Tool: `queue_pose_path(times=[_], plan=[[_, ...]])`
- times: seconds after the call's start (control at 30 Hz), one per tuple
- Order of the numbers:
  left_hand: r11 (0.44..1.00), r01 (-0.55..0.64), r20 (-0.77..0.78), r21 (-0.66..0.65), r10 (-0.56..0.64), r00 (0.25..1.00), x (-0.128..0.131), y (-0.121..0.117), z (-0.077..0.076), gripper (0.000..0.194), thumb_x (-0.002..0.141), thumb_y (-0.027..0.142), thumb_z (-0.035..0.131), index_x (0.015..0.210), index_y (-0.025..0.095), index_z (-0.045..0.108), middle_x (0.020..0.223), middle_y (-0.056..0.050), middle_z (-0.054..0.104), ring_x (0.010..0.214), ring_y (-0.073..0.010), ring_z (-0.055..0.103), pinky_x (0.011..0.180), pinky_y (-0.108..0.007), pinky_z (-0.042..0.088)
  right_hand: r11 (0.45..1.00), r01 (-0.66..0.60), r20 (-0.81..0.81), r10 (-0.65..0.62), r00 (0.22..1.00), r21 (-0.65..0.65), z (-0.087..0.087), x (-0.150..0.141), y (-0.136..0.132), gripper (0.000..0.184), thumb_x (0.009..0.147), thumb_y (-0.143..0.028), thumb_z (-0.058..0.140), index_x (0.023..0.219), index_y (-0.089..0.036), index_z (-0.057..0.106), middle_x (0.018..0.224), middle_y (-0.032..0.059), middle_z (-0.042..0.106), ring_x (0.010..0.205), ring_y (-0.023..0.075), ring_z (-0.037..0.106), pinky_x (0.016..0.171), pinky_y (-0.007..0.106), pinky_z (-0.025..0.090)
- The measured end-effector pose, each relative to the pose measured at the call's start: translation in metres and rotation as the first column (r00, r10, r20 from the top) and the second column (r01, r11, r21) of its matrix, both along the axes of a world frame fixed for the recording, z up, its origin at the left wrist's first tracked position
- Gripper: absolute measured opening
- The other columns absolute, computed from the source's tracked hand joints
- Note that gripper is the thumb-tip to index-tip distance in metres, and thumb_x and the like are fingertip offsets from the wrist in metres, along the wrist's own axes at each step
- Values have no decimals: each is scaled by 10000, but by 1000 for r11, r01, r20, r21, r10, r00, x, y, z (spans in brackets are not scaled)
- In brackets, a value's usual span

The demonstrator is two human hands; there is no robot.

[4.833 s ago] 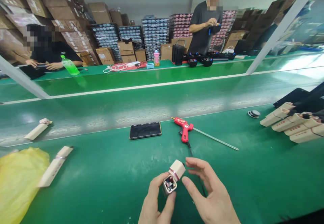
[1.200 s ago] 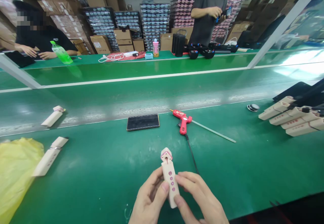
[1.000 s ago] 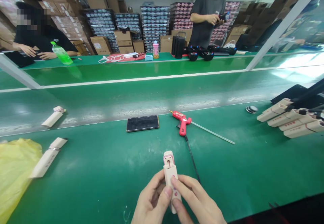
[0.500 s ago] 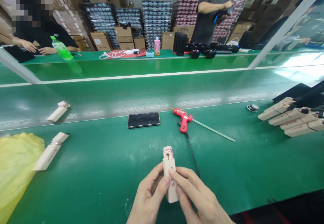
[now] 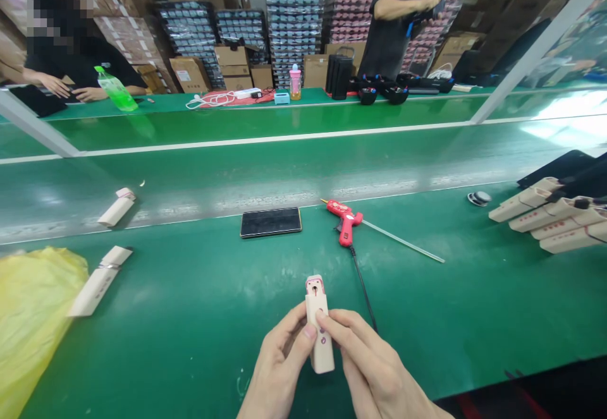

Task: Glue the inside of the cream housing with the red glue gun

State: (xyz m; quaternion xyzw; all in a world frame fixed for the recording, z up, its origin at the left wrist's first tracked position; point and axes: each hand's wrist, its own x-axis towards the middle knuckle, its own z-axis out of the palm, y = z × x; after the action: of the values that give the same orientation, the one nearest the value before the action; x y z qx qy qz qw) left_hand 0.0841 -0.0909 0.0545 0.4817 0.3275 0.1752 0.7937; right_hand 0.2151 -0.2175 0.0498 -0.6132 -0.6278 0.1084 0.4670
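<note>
A slim cream handheld device stands between my hands, tipped away from me. Its pink-edged top end shows a dark hole, and small round marks run down its front. My left hand closes around its left side, thumb on the front edge. My right hand grips it from the right, with the index fingertip lying on the upper front face. Fingers behind the device are hidden. Beyond it lie a red hot glue gun with a clear glue stick and a black phone.
Similar cream devices lie at left, one on the table and one on the belt. A yellow plastic bag is nearby. Several cream cases and a small round part sit at right. Two people work across the belt.
My right fingers have drawn back from the device's lower front, while the index fingertip stays on it. The view has shifted slightly. A small white scrap now shows on the belt at left.
</note>
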Motion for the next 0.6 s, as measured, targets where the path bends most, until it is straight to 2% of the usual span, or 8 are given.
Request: queue_pose_path(times=[0.13,0.23,0.3,0.37,0.47,0.53,0.6], plan=[[999,-3,40,37,2,999,2,2,5,472,852,637,885,1219,342,855,1235,-15,847,1188,-253,747,1029,-281,576,993,89,69,-95,993,75,-1,1,-1,742,976,66,384,1666,-206,395,1446,163,620,1351,215,665,1105,278,604],[1000,16,75,-15,-15,997,2,2,7,507,854,648,877,1250,334,841,1222,-33,837,1211,-283,729,1076,-337,556,960,271,-37,-269,963,74,2,9,-5,599,1046,-29,463,1581,-295,516,1351,66,717,1156,136,755,1064,203,603],[998,6,81,-63,-1,997,3,2,6,534,841,660,882,1249,317,841,1216,-48,831,1238,-303,711,1104,-366,538,923,383,-157,-384,910,-39,5,16,-8,391,1094,-158,528,1427,-326,647,1230,24,786,969,105,800,940,161,641],[995,3,79,-98,5,997,3,1,5,569,819,667,897,1254,304,839,1204,-65,829,1219,-311,715,1040,-360,564,886,416,-262,-459,849,-206,6,23,-9,257,1104,-329,558,1288,-287,732,1164,49,826,888,129,821,843,183,675],[987,18,99,-161,-2,995,3,2,6,577,775,664,931,1218,304,852,1131,-68,843,1036,-289,773,888,-345,604,815,418,-304,-549,779,-401,5,39,0,424,1042,-505,546,1226,-196,770,1164,128,833,906,199,828,843,293,701],[979,28,126,-201,-3,992,4,2,9,535,764,654,941,1150,289,872,1069,-66,854,889,-252,786,825,-332,611,761,460,-261,-609,749,-457,5,58,15,408,1019,-443,541,1216,-165,765,1156,138,831,950,222,819,893,349,686],[981,38,142,-191,-11,990,5,1,13,520,759,665,938,1080,259,881,1043,-78,863,836,-221,778,773,-285,599,709,514,-205,-662,721,-483,5,81,38,290,1037,-287,552,1201,-157,753,1136,111,830,998,220,804,956,385,657]])
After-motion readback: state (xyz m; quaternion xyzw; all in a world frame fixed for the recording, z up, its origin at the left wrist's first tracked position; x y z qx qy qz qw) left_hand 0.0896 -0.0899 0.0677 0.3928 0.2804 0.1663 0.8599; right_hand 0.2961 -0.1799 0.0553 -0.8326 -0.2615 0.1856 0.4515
